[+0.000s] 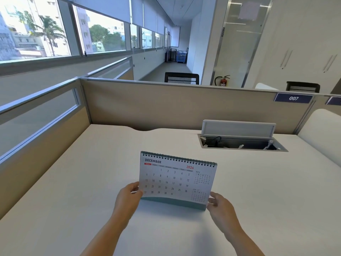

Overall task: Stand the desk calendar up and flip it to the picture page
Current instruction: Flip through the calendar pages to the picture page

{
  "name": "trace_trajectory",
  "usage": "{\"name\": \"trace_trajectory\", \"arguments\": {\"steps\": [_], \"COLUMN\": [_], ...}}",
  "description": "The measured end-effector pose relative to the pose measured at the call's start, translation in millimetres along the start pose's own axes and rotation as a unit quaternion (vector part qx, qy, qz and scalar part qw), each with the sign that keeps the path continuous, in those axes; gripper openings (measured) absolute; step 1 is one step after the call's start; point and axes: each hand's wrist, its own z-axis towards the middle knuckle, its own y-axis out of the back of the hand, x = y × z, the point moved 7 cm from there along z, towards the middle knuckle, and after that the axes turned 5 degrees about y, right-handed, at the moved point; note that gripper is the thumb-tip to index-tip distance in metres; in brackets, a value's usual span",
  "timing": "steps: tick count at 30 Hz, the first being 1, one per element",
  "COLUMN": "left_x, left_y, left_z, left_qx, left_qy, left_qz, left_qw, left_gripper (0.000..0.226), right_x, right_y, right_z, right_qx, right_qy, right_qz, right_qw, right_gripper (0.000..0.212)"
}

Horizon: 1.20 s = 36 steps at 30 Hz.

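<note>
At the far right of the tabletop (73, 182) a recessed cable box (241, 143) stands with its lid (238, 129) raised, cables and plugs lying inside. Near the middle, the desk calendar (177, 179) stands upright on its teal base, spiral-bound on top, showing December 2026. The left hand (127, 197) has its grip clamped on the lower left corner; the right hand (220, 206) pinches the lower right corner.

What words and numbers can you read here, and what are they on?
"DECEMBER": desk calendar, top left.
"2026": calendar, in red.
Dates "1" to "31": calendar grid.
"NOV" and "JAN 27": small side months; their dates are too small.
Weekday names: too blurred.
"007": blue plate on the partition.
Fire extinguisher label: unreadable.
</note>
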Motion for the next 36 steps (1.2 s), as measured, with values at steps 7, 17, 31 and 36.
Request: {"name": "trace_trajectory", "arguments": {"steps": [7, 17, 31, 36], "left_x": [-8, -85, -75, -32], "left_y": [13, 15, 29, 4], "left_z": [-4, -23, 9, 7], "left_qx": [-0.024, 0.233, -0.009, 0.035], "left_qy": [-0.001, 0.019, -0.063, -0.014], "left_qz": [-0.028, -0.232, -0.160, -0.059], "left_qw": [0.999, 0.944, 0.985, 0.998], "left_gripper": [0.010, 0.026, 0.024, 0.034], "right_x": [-2, -10, -5, -3], "right_y": [8, 23, 7, 8], "right_z": [-2, -1, 0, -1], "right_qx": [-0.026, -0.044, -0.015, -0.026], "right_qy": [-0.001, -0.047, -0.020, -0.034], "right_qz": [-0.010, 0.165, 0.066, 0.056], "right_qw": [1.000, 0.984, 0.998, 0.998], "right_gripper": [0.032, 0.019, 0.033, 0.042]}}
